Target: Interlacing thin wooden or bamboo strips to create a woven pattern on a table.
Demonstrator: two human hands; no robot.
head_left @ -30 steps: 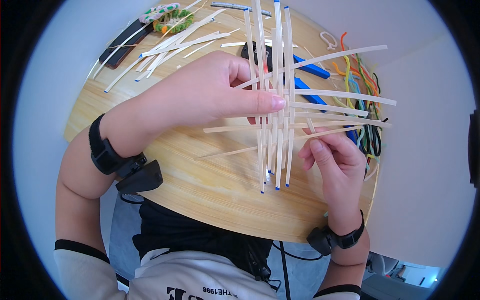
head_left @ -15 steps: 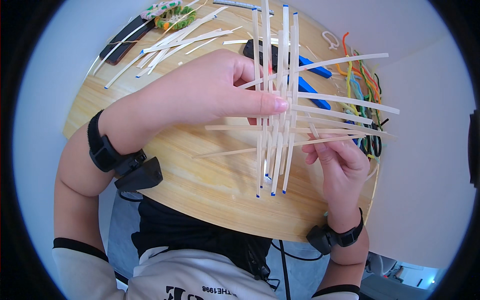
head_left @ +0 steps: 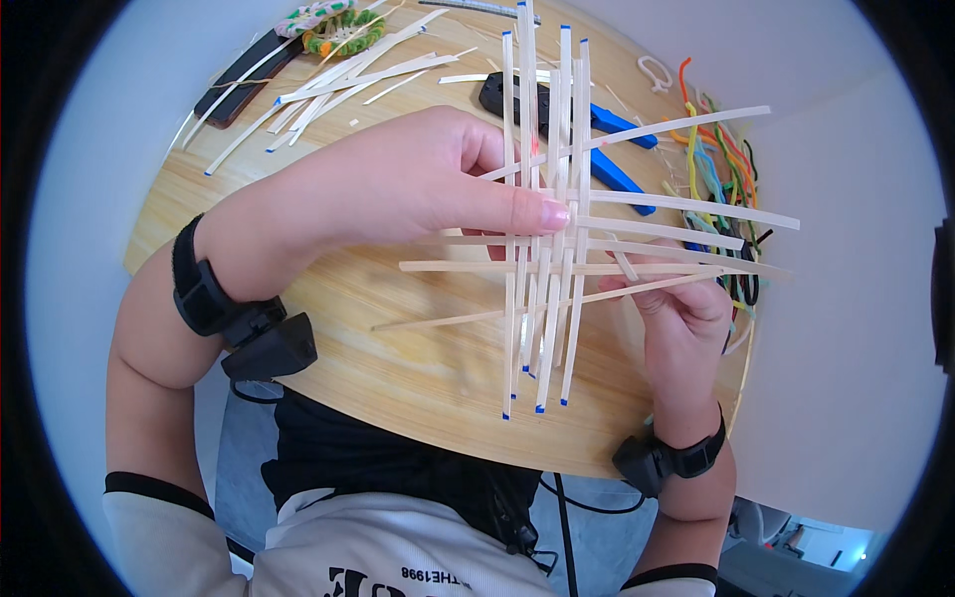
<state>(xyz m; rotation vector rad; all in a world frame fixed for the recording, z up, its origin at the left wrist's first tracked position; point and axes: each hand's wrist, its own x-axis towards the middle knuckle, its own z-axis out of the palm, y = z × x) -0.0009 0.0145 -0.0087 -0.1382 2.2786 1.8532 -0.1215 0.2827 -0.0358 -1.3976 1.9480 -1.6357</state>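
Observation:
A loose lattice of pale flat strips [head_left: 542, 343] hangs over the table, lengthwise ones with blue-marked ends crossing several sideways ones. My left hand [head_left: 413, 184] is closed on its middle, thumb pressed on top and fingers partly hidden beneath. At the lower right of the lattice, my right hand [head_left: 686, 313] is closed, fingertips pinching the lowest crosswise strip [head_left: 438, 319], which slants down to the left. A short strip piece [head_left: 624, 261] sticks up beside those fingertips; its hold is unclear.
Blue-handled pliers [head_left: 622, 184] lie behind the lattice. Loose strips [head_left: 338, 88], a dark long-shaped object [head_left: 239, 85] and a crocheted piece [head_left: 343, 35] are at the far left. Coloured cords [head_left: 711, 169] bunch along the right edge of the wooden table [head_left: 398, 373].
The lattice has shifted slightly toward me, and its lowest crosswise strip sits lower at its left end. My right fingers have curled a little and moved slightly; my left hand keeps its grip.

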